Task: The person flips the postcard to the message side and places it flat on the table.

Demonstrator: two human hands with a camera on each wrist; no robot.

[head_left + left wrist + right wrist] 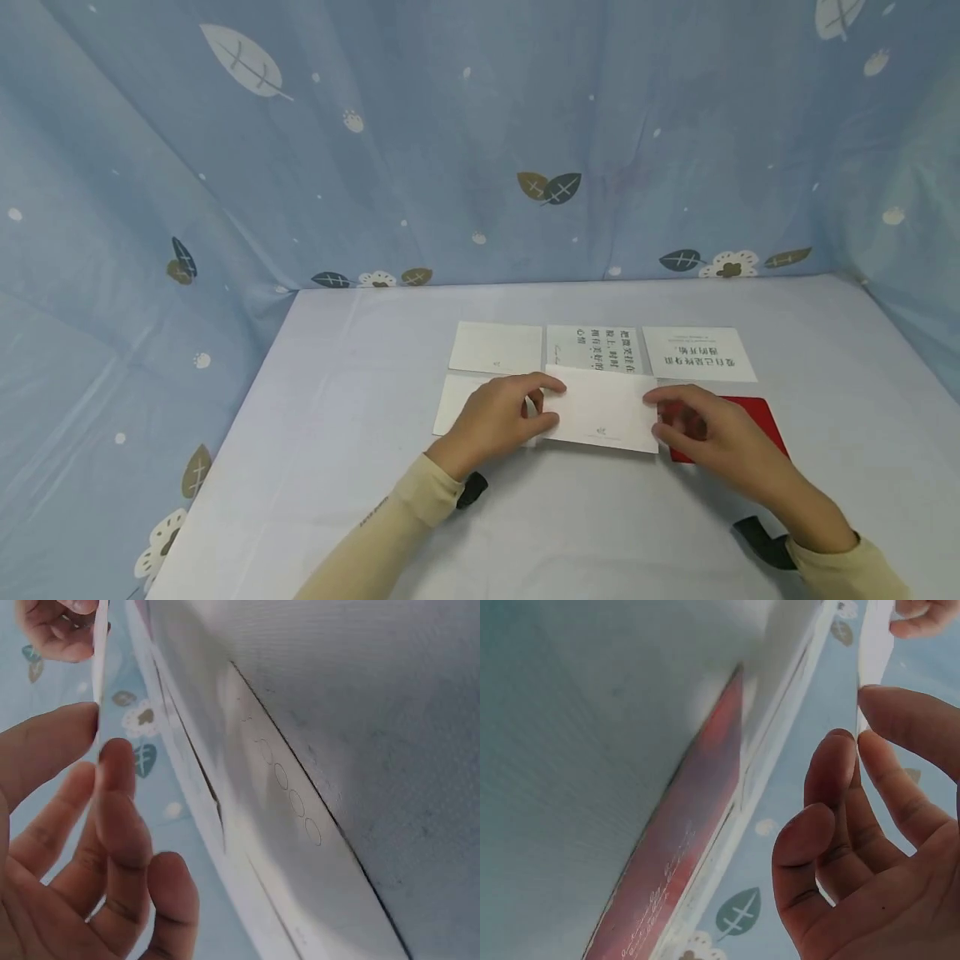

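A white card [600,408], blank but for a small emblem near its lower edge, is held up off the table by both hands. My left hand [495,417] pinches its left edge between thumb and fingers. At the opposite edge, my right hand [723,437] pinches it the same way. Seen edge-on in the left wrist view, the card [98,667] looks thin and slightly bowed. Partly hidden by the left hand, a pale card [457,398] lies on the table; a row of small circles shows on it in the left wrist view. Below the right hand lies a red card [759,418].
Behind the hands three cards lie in a row: a plain one [497,346], one with columns of writing [592,340], partly covered by the held card, and another printed one [699,352]. A white cloth [337,400] covers the table; a blue leaf-patterned curtain [420,150] hangs behind.
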